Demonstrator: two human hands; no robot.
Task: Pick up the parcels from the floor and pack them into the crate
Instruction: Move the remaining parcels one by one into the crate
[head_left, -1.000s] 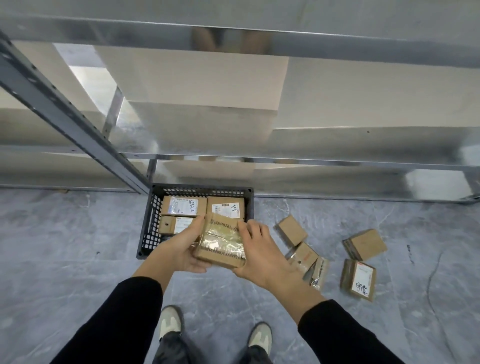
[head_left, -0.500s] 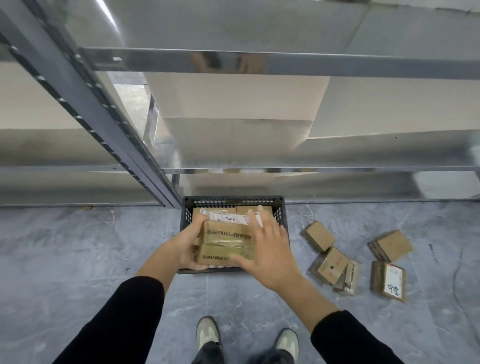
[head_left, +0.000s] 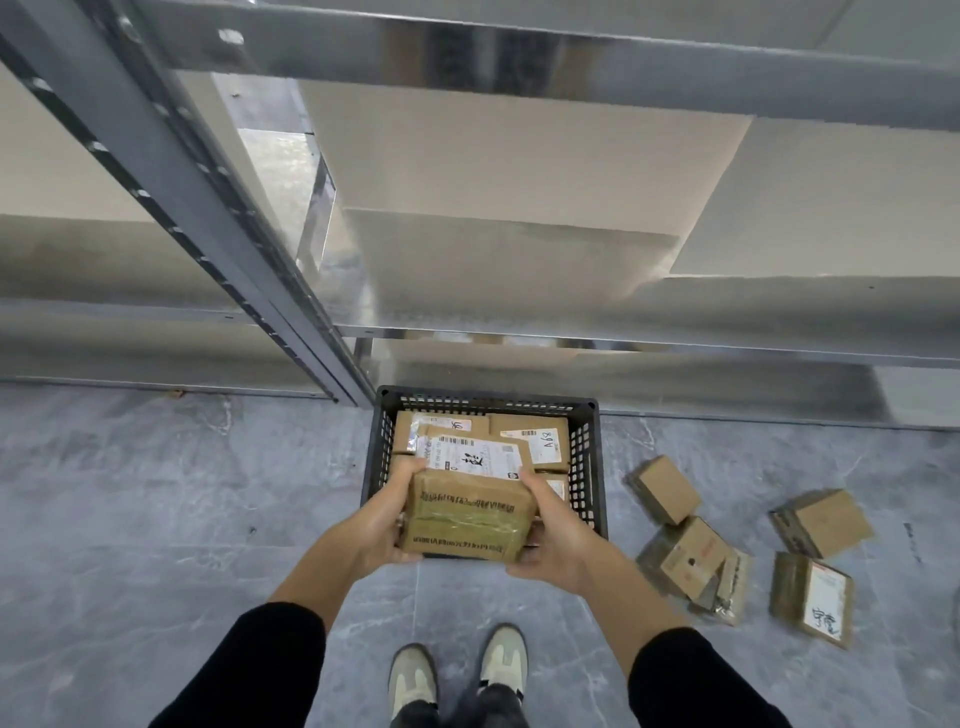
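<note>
Both hands' fingers clamp a taped parcel above the black crate

You hold a taped brown parcel over the near edge of the black mesh crate, its white label facing up. The crate sits on the floor with labelled parcels inside. Four more parcels lie scattered right of it.
</note>
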